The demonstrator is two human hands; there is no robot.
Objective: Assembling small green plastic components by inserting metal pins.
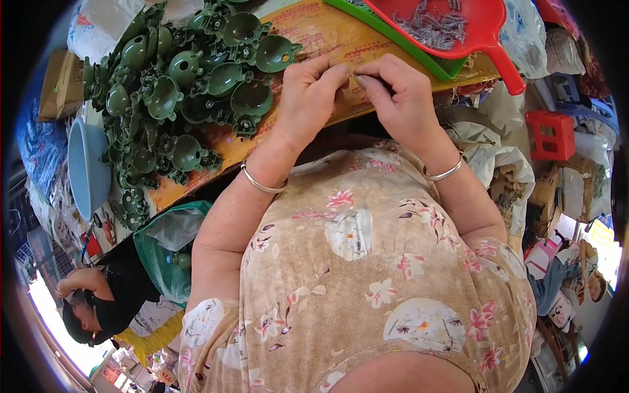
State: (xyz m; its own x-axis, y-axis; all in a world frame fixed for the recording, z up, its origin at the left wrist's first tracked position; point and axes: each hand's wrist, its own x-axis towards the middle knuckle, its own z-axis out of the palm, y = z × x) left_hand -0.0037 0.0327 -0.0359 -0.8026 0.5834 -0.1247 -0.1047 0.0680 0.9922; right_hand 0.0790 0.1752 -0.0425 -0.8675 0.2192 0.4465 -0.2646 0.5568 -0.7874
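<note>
Over the near edge of the worktable, my left hand [306, 98] and my right hand [405, 97] are held close together, thumbs and forefingers pinched. Between the fingertips is something tiny, too small to name. To the left of my left hand lies a large heap of dark green plastic parts [185, 152], cup-shaped with small lugs. Beyond my right hand, a red scoop with a handle [481, 39] holds many small grey metal pieces [432, 29], perhaps springs or pins. The scoop rests on a green tray [438, 67].
The yellow-brown worktable [308, 33] runs under the heap. A blue basin [88, 170] and a cardboard box [62, 85] stand at left. A green bag [167, 245] hangs by the table's near left edge, with another person [98, 295] behind it. A red stool [549, 134] is at right.
</note>
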